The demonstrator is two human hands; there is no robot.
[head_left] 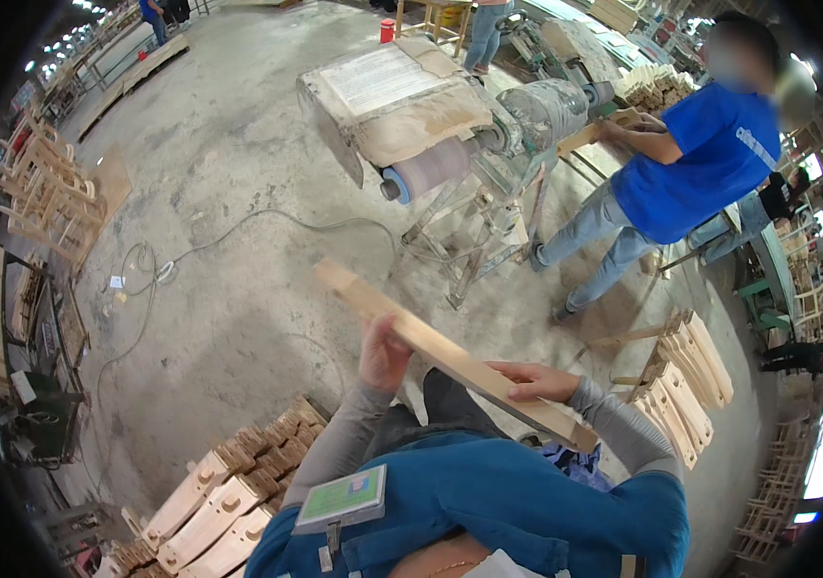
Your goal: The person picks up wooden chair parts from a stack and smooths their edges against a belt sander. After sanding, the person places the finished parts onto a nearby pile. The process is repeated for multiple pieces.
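Observation:
A long, pale wooden board (450, 356) lies slantwise in front of my body, its far end up to the left and its near end down to the right. My left hand (384, 354) is closed around the board's near-left edge, about a third of the way along from the far end. Toward the other end, my right hand (535, 381) grips it with the thumb on top; the fingers underneath are partly hidden. Beyond the board stands a sanding machine with a brownish roller (431, 169), apart from the wood.
Stacked shaped wooden parts (224, 511) lie at my lower left, with more (686, 390) to the right. A co-worker in a blue shirt (691, 159) holds wood at the machine's far side. A cable (277, 217) crosses the floor. Chair frames (45, 188) stand far left.

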